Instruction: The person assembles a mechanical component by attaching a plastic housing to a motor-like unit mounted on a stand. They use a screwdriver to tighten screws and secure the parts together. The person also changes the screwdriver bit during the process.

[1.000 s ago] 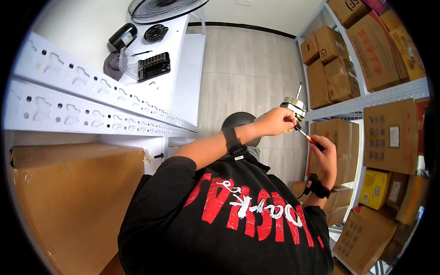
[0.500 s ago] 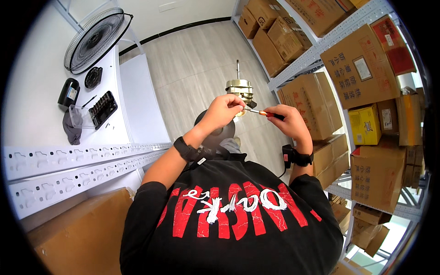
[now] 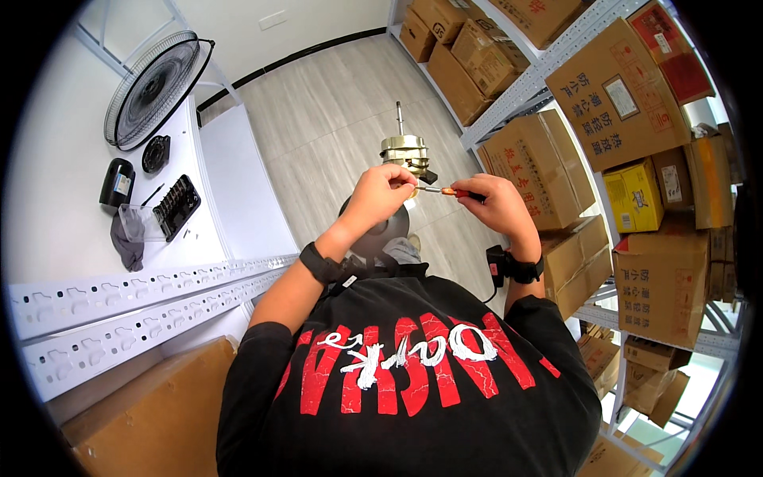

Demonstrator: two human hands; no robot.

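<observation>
A fan motor [image 3: 404, 151] with a gold-coloured housing and a thin metal shaft stands upright in front of me. My right hand [image 3: 502, 208] is closed around the red and black handle of a screwdriver [image 3: 450, 191], whose blade points left. At the blade's tip, just on the near side of the motor, the thumb and fingers of my left hand [image 3: 377, 197] are pinched together. Whatever they hold, if anything, is too small to make out. Below the motor, a dark round base [image 3: 391, 230] is partly covered by my left forearm.
On the white shelf to the left lie a fan grille [image 3: 151, 91], a black round part [image 3: 156, 154], a black cylindrical container [image 3: 118, 183], a screwdriver bit case [image 3: 178, 208] and a grey cloth [image 3: 128, 238]. Cardboard boxes [image 3: 528, 167] fill the racks on the right.
The view has shifted slightly, so the surroundings sit a little differently. Both hands keep the same hold beside the motor, and the screwdriver lies a bit more level.
</observation>
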